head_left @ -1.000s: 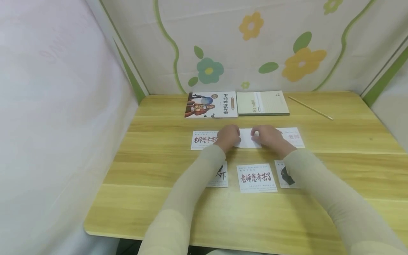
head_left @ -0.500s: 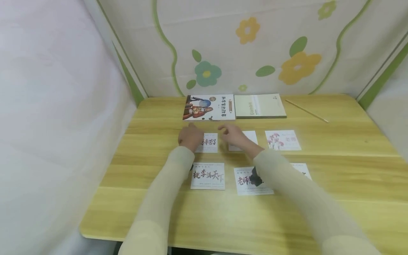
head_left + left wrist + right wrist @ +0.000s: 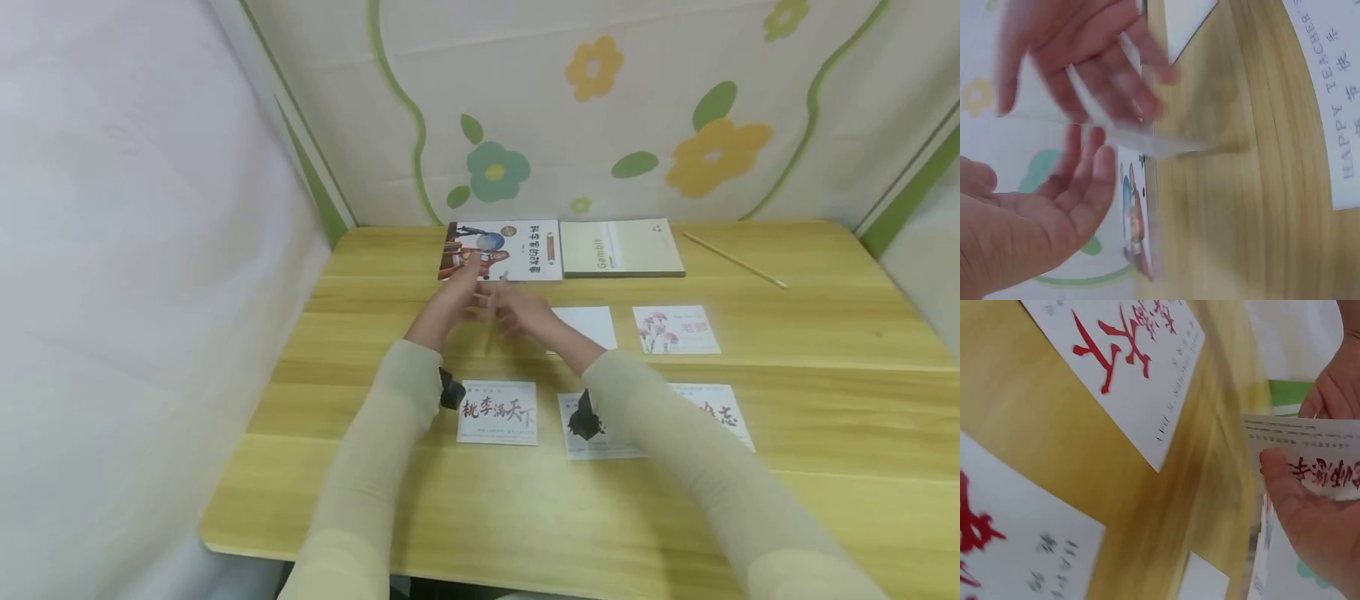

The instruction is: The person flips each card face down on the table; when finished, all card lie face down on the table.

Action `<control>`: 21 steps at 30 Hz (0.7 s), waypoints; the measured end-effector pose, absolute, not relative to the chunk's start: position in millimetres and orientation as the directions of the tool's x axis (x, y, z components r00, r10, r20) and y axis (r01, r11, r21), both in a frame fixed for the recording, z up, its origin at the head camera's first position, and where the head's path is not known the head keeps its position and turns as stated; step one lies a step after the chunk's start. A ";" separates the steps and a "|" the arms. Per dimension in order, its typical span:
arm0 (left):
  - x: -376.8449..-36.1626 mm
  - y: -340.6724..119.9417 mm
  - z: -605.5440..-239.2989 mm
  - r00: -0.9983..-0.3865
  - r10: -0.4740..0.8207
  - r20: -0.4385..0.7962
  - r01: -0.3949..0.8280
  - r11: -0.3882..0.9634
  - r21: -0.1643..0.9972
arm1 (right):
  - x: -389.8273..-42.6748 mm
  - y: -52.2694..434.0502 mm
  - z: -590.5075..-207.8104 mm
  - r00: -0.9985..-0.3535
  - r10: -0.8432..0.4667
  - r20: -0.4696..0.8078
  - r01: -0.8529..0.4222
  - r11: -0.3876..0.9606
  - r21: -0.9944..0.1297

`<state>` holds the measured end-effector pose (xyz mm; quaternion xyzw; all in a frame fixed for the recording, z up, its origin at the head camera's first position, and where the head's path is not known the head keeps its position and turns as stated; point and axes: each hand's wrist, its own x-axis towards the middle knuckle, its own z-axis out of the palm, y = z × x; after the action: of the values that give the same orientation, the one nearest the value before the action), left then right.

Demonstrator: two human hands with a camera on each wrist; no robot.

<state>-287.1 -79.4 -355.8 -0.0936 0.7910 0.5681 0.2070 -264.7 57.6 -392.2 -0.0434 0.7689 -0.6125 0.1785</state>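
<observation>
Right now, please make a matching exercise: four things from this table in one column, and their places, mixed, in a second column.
Things:
1. flower card
2. Gambit notebook
3. wooden stick
4. red-lettered card

Places:
A. lifted off the table, between both hands
B. far edge, beside the picture book
C. far right, lying at a slant
D. flat, right of the blank card

Pairs: 1-D, 2-B, 3-C, 4-A

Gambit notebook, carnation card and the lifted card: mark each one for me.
Gambit notebook (image 3: 622,248), head view, on its pale green cover.
Carnation card (image 3: 676,328), head view, on the middle of its face.
Lifted card (image 3: 1310,465), right wrist view, on its white printed face, above the right hand's thumb.
</observation>
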 end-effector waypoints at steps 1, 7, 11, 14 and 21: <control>-288.1 -76.9 -356.0 -0.892 0.129 -0.433 -0.379 0.306 0.873 | -266.0 60.1 -389.7 -0.936 -0.265 -0.232 0.191 0.173 -0.966; -283.6 -76.9 -373.6 -0.939 0.149 -0.310 -0.180 0.554 0.813 | -271.4 77.9 -386.7 -0.974 -0.149 -0.170 0.147 0.156 -0.977; -277.4 -90.0 -386.5 -0.948 0.097 -0.302 -0.177 0.629 0.757 | -273.8 84.0 -400.7 -0.988 -0.111 -0.108 0.068 0.315 -0.947; -276.1 -99.3 -395.7 -0.947 0.087 -0.308 -0.176 0.662 0.729 | -274.0 86.9 -412.8 -0.979 -0.173 -0.111 0.020 0.457 -0.889; -273.5 -104.5 -409.7 -0.964 0.137 -0.230 -0.046 0.763 0.645 | -272.6 84.6 -427.9 -0.936 -0.321 -0.143 -0.108 0.650 -0.752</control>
<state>-273.5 -104.5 -409.7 0.0245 0.9295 0.3432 0.1328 -272.6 84.6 -427.9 -0.1192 0.8986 -0.4009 0.1329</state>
